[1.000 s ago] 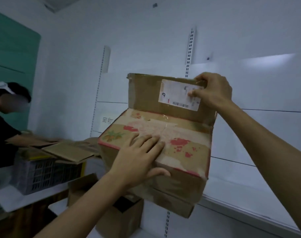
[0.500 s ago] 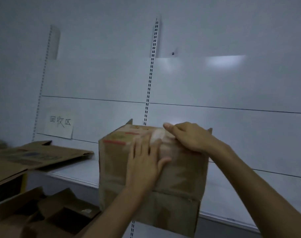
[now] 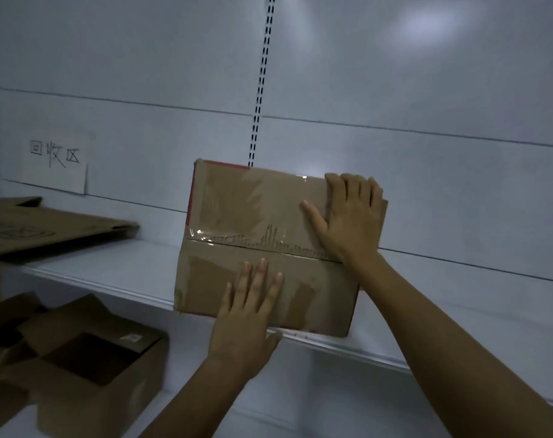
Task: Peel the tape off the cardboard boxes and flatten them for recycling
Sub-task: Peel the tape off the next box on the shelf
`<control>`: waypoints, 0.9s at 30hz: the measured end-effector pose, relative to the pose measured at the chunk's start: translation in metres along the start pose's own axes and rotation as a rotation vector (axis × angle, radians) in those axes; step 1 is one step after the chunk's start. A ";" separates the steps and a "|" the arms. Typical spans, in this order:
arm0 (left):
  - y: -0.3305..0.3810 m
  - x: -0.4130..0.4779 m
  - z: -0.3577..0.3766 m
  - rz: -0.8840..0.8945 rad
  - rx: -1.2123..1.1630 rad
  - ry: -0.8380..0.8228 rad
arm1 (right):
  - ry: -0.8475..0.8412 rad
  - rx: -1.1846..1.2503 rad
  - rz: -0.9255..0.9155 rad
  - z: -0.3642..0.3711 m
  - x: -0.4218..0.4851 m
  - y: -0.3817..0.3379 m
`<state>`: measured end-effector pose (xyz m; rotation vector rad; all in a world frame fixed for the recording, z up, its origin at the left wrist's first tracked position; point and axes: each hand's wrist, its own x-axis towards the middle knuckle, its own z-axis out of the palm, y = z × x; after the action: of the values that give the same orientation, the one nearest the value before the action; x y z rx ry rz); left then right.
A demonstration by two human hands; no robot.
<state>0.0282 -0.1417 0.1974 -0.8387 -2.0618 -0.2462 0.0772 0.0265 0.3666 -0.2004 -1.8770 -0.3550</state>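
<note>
One flattened carton [image 3: 47, 227] lies on the shelf [image 3: 117, 268] at left. Your left hand [image 3: 246, 320] presses, fingers straight, on the taped box [image 3: 256, 213] at the shelf's front edge; your right hand [image 3: 351, 216] lies spread on its upper right.

Perhaps a shop stockroom, slotted shelving [image 3: 261, 74], cardboard boxes [image 3: 88, 406]

A: Dim, bluish light; a soft glare patch on the wall [image 3: 433, 23] at one o'clock.
B: The tape [image 3: 205, 235] glints at centre. The cardboard [image 3: 47, 226] at nine o'clock is blurred; straight lines bow slightly.
</note>
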 end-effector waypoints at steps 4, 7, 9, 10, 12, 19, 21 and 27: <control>-0.012 0.011 -0.004 0.033 -0.068 0.054 | 0.139 0.030 0.023 0.027 0.002 0.002; -0.031 0.045 -0.011 0.012 -0.108 0.169 | 0.144 0.043 0.023 0.041 0.004 0.004; -0.048 0.087 -0.019 -0.042 -0.111 0.234 | 0.161 0.062 0.017 0.052 0.007 0.008; -0.057 0.110 -0.023 -0.059 -0.093 0.260 | 0.168 0.078 0.016 0.057 0.009 0.010; -0.075 0.151 -0.032 -0.069 -0.051 0.270 | 0.183 0.105 0.014 0.068 0.010 0.014; -0.090 0.179 -0.018 -0.070 -0.017 0.418 | 0.232 0.149 -0.013 0.087 0.014 0.018; -0.091 0.179 -0.019 -0.058 -0.030 0.424 | 0.234 0.145 -0.013 0.087 0.013 0.018; -0.092 0.170 -0.026 -0.021 -0.110 0.468 | 0.248 0.096 -0.009 0.069 0.007 0.013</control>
<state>-0.0803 -0.1427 0.3588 -0.7420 -1.6294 -0.5198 0.0173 0.0618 0.3540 -0.0789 -1.6459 -0.2812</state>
